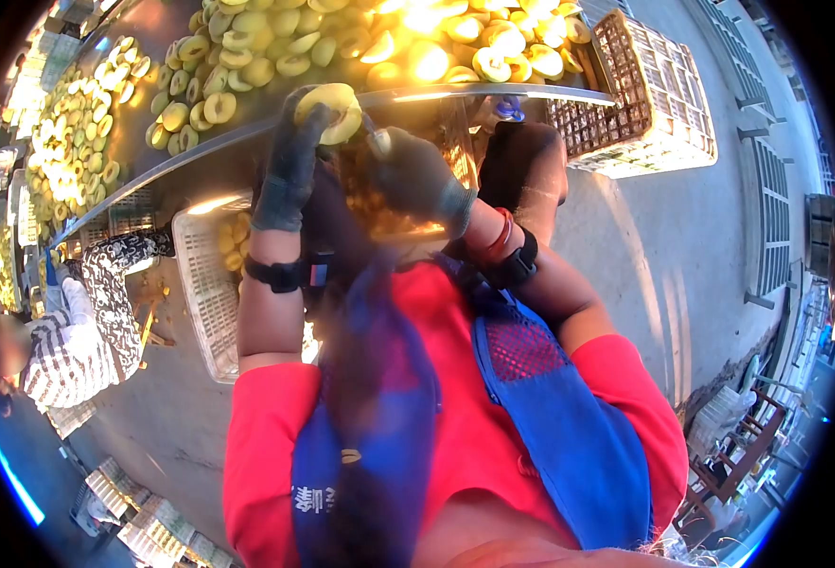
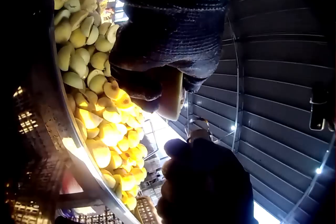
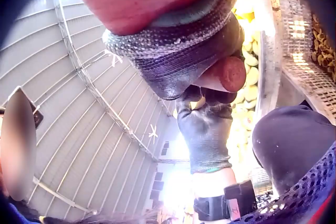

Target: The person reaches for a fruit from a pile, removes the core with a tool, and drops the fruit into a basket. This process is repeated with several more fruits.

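Between the curled fingers and thumb of the left hand [image 1: 287, 175], one halved yellow-green fruit [image 1: 330, 98] was pinched, its hollow turned toward four o'clock. It sat at the fingertips, at one o'clock from the palm, with much of its outline exposed. One slim tool [image 1: 380, 143] pointed at it from four o'clock; the right hand [image 1: 420, 175] gripped the handle [image 3: 232, 75], whose round end stuck out of the fist. The tool's tip was just beside the fruit, though whether they touched could not be told.

Both gloved hands were at the table's near edge, the fruit overlapping the metal rim [image 1: 531, 92] in the head view. Only a narrow gap separated them; below, at five o'clock from the fruit, one crate [image 1: 460, 151] of orange pieces stood between the knees.

Past the rim, a large heap [image 1: 275, 38] of halves spread at twelve o'clock and a second heap [image 1: 86, 104] at nine, the pieces too many to count. Two more crates flanked the person: a white crate [image 1: 195, 293] at seven, a slatted crate [image 1: 682, 104] at three. Open floor [image 1: 616, 246] lay at four o'clock, and one other person [image 1: 72, 350] was at eight.
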### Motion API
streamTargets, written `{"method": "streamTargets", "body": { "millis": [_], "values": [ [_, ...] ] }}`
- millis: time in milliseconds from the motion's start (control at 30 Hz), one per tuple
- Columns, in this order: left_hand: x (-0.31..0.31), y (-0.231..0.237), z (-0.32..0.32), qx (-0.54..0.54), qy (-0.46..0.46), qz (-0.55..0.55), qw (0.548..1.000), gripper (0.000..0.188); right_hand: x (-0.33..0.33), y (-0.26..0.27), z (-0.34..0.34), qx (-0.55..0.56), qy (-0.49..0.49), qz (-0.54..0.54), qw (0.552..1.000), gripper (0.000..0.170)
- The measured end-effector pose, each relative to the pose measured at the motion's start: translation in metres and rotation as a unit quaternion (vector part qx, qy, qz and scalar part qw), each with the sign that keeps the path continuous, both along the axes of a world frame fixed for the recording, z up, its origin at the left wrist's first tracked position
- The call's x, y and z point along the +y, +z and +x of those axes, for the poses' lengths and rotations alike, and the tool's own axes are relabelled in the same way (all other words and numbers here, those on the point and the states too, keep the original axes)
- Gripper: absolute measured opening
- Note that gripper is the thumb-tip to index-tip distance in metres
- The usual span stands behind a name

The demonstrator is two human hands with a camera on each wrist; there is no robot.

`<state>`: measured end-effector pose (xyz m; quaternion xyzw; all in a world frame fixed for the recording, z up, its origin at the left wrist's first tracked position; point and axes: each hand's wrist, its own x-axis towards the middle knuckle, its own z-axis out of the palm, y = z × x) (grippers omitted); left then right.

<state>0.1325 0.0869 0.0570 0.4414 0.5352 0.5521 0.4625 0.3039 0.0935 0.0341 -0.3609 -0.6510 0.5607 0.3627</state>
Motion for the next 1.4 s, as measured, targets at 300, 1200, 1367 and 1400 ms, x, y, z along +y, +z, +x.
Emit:
{"method": "streamTargets", "body": {
  "millis": [300, 1200, 1367, 1400],
  "values": [
    [-0.021, 0.004, 0.035, 0.171, 0.050, 0.179, 0.968, 0.041, -0.012, 0.000, 0.005, -0.035, -0.048, 0.110, 0.992, 0.019],
    [-0.028, -0.007, 0.037, 0.186, 0.023, 0.218, 0.958, 0.032, -0.017, 0.014, 0.028, 0.117, 0.209, -0.312, 0.919, 0.017],
    [-0.026, -0.021, 0.033, 0.133, -0.008, 0.213, 0.968, 0.032, -0.018, -0.002, 0.022, 0.115, 0.204, -0.276, 0.932, 0.015],
    [-0.027, -0.021, 0.034, 0.135, -0.010, 0.225, 0.965, 0.032, -0.019, 0.005, 0.025, 0.105, 0.213, -0.283, 0.929, 0.015]
  ]
}}
